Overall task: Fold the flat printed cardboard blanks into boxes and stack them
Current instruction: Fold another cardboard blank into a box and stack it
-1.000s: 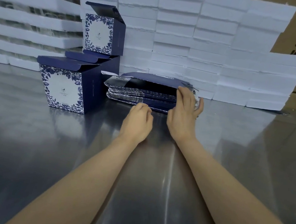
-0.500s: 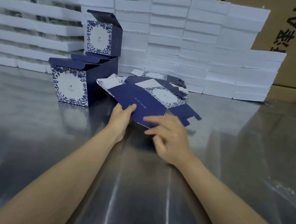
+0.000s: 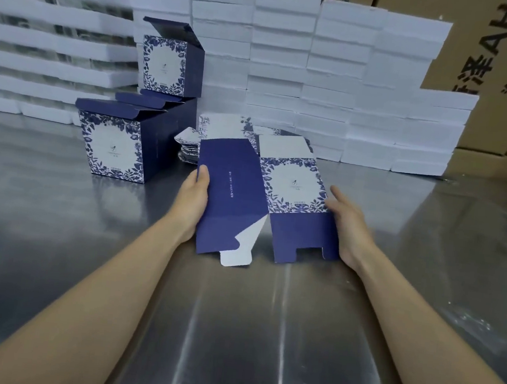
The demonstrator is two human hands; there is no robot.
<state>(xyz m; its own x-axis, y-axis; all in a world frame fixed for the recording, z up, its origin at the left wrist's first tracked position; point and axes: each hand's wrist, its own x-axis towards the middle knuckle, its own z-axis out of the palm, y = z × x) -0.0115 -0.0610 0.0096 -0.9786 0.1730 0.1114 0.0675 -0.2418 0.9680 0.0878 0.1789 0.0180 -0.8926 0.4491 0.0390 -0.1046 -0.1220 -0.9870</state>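
A flat navy cardboard blank (image 3: pixel 245 197) with a white floral panel is held upright between both hands above the steel table (image 3: pixel 232 329). My left hand (image 3: pixel 192 198) grips its left edge, thumb on the front. My right hand (image 3: pixel 345 222) holds the right edge, fingers behind the card. Behind it lies the pile of flat blanks (image 3: pixel 220 139). To the left stands a folded box (image 3: pixel 114 144) with its lid flap open, a second folded box (image 3: pixel 173 110) behind it, and a third box (image 3: pixel 168 63) stacked on top.
White foam slabs (image 3: pixel 304 73) are stacked in a wall along the back of the table. Brown cartons (image 3: pixel 506 61) with printed characters stand at the back right.
The hands took one blank off the pile, pulled it toward me and raised it upright. Each hand now holds one side edge.
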